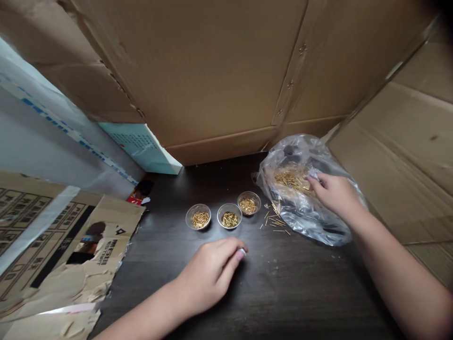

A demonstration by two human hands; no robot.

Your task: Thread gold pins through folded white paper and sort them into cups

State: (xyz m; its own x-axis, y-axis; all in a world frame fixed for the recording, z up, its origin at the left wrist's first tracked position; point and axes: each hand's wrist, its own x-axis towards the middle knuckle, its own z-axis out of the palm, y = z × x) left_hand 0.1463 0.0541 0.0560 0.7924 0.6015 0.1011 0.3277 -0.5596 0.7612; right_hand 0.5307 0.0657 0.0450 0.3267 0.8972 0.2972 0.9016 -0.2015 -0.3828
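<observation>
My left hand [215, 269] is above the dark table in front of the cups, thumb and forefinger pinched together. A tiny whitish bit shows at its fingertips; what it is I cannot make out. My right hand [334, 191] reaches over an opened clear plastic bag [318, 226], fingers closed on something small and pale that I cannot identify. Inside the bag lies a heap of thin gold-coloured metal pins [290, 182]. Short gold pieces partly fill a left clear cup [190, 222], a middle clear cup [230, 206] and a right clear cup [255, 210].
Several loose pins [278, 221] are scattered on the table [283, 293] beside the bag. Cardboard walls [212, 85] enclose the back and right. On the left are a torn printed cardboard piece [109, 264] and a light-blue box [138, 146].
</observation>
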